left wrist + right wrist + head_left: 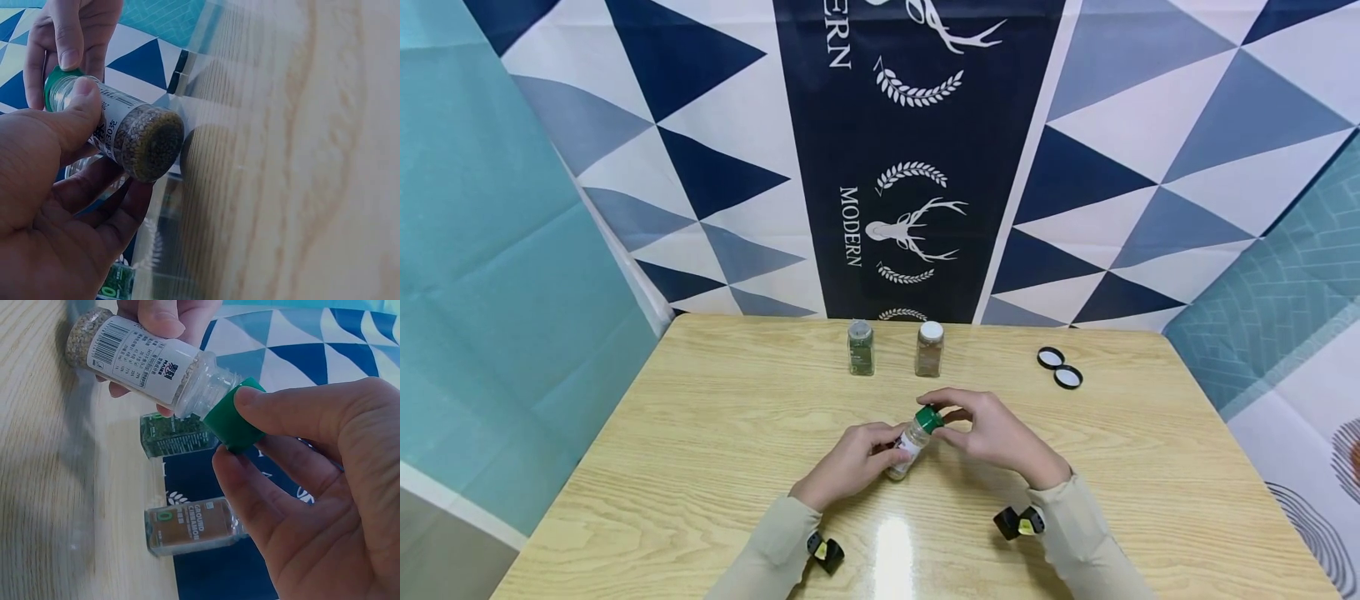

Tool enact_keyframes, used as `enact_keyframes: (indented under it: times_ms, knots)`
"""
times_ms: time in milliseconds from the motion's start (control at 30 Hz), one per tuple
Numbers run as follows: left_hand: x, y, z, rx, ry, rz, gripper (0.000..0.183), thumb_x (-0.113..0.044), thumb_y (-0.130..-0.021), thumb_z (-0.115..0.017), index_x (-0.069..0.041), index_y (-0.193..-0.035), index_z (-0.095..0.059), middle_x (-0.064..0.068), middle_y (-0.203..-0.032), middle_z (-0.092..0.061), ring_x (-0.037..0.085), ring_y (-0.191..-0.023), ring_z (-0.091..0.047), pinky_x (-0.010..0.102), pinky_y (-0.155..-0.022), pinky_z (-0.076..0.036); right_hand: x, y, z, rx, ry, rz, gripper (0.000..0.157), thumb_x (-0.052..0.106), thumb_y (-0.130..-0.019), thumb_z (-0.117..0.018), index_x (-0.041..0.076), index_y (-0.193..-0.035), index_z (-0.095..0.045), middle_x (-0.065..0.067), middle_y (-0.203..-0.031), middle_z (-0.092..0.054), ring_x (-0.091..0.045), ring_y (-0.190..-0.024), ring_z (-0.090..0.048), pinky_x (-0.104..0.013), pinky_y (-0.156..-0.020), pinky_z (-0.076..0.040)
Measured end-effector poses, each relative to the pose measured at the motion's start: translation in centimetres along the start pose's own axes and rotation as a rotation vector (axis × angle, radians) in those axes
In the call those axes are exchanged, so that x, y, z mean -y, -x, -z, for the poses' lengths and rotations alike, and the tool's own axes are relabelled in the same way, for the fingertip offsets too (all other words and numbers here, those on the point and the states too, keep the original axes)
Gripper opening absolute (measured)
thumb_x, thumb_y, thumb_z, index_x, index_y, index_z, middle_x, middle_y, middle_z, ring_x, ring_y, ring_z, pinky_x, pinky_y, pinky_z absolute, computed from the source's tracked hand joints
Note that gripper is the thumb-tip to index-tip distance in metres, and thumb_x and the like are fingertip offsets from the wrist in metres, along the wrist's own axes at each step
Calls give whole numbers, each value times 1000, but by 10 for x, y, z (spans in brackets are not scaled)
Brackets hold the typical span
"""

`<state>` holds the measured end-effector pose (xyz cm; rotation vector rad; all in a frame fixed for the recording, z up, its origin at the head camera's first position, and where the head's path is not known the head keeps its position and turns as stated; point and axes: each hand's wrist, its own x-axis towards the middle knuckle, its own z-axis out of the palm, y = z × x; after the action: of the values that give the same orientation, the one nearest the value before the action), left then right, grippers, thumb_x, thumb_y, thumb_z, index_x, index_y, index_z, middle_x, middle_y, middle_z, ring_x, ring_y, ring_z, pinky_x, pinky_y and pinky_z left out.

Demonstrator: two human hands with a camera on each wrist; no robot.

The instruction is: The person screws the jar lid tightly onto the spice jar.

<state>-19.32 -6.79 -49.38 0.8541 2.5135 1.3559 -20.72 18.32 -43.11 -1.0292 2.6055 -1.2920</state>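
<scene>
A square green-filled jar [861, 353] and a square brown-filled jar [928, 357] obstruct the back. Left of them, the pale wooden table [745, 371] lies free.

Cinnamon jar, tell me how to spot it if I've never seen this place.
Start at the wooden table and go to its far edge, by the dark deer-print panel. There the cinnamon jar stands to the right of a green-filled jar. Its white cap and brown contents set it apart from that jar and from the green-capped bottle nearer the viewer.
</scene>
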Motion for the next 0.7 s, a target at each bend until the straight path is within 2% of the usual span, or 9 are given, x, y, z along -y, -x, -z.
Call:
enact_keyframes:
  times_ms: [233, 467, 700]
  knots:
    - [-2, 0, 1, -5, -27, -13, 49, -36, -102, -65, -17, -146, -60, 2, -122, -74, 7, -103, -68, 25, -92, -57, 1, -1, -2, 10, 14, 10, 42, -3, -91, -74, 6, -131, -68, -14, -133, -69, -29, -113, -70, -31, -90, -62]
    - [-2, 0, 2, -4, -14, -23, 48, -36, -102, -65, -17, -146, -60, 2, -121, -74, 7, -103, -68, 25, -91, -57, 0, -2, -4, 17, 28, 32, 41, -3, -91, -74, 5, -130, -69, -13, -133, -70, -27, -116, -70, -31, -91, -62]
    - [-2, 0, 2, -11, -3, -8, 50, -36, -100, -67, -18, -146, -59, 2, -121, -75, 4, -99, -67, 22, -86, -57, 0, -1, -4, 15, 49, 62, 38, -2, -91, -75, 7, -128, -72, -12, -132, -70, -24, -110, -72, -38, -93, -62]
